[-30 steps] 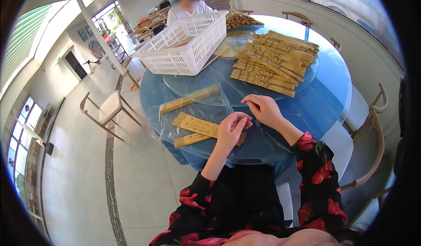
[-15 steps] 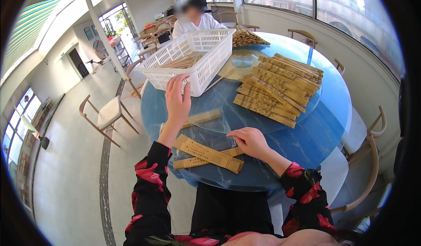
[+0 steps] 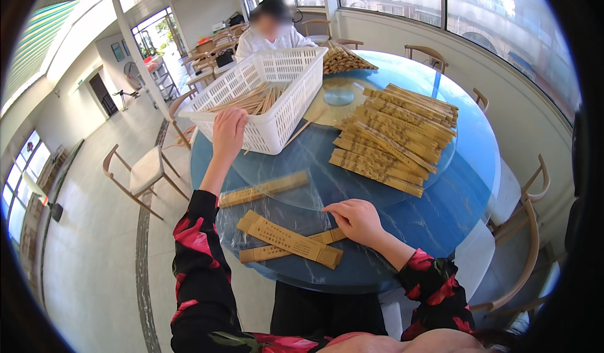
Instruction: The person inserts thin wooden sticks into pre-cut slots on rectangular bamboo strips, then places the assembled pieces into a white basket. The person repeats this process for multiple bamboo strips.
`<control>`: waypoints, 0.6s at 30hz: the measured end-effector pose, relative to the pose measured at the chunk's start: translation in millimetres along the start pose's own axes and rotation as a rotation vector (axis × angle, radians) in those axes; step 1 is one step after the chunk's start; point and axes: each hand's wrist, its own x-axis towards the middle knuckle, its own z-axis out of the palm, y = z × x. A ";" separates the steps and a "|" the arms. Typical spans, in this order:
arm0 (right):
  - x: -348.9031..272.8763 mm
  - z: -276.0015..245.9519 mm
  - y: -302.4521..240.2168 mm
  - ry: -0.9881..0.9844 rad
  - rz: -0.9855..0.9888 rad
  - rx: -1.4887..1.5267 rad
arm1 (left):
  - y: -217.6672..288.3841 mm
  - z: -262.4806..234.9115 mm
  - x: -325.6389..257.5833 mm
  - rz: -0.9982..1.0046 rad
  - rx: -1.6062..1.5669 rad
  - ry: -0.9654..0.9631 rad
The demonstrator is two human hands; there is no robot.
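My left hand point(image 3: 230, 131) is at the near wall of a white plastic basket point(image 3: 277, 133), its fingers hooked over the rim. Inside the basket lie loose, thin wooden chopsticks point(image 3: 261, 101). Low over the table, my right hand point(image 3: 360, 221) has curled fingers pressed together; whatever they may hold is hidden. Beside it, two bundles of flat gold-brown printed paper sleeves point(image 3: 289, 238) lie crossed, and one end reaches the hand. Behind them is another gold-brown sleeve bundle point(image 3: 264, 188), with a clear plastic bag point(image 3: 299, 208) around it.
A large pile of gold-brown sleeves point(image 3: 396, 139) covers the right part of the round blue glass table point(image 3: 465, 196). Farther back is a heap of sticks point(image 3: 346, 60). A person point(image 3: 270, 32) in white sits beyond the basket. Wooden chairs point(image 3: 148, 170) stand around.
My left hand has moved forward and left onto the basket's near rim, its fingers now bent over it. My right hand stays beside the crossed bundles. The view has shifted slightly.
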 end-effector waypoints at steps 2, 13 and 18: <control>0.7 -0.7 0.1 0.030 -0.004 -0.033 | 4.1 -2.4 2.7 0.017 -0.007 -0.038; 2.3 6.1 -3.7 0.086 0.062 -0.049 | -181.5 8.4 61.6 -0.344 0.400 -0.698; -3.4 4.9 2.6 0.126 0.104 -0.084 | -229.0 32.8 26.7 -0.368 0.574 -1.003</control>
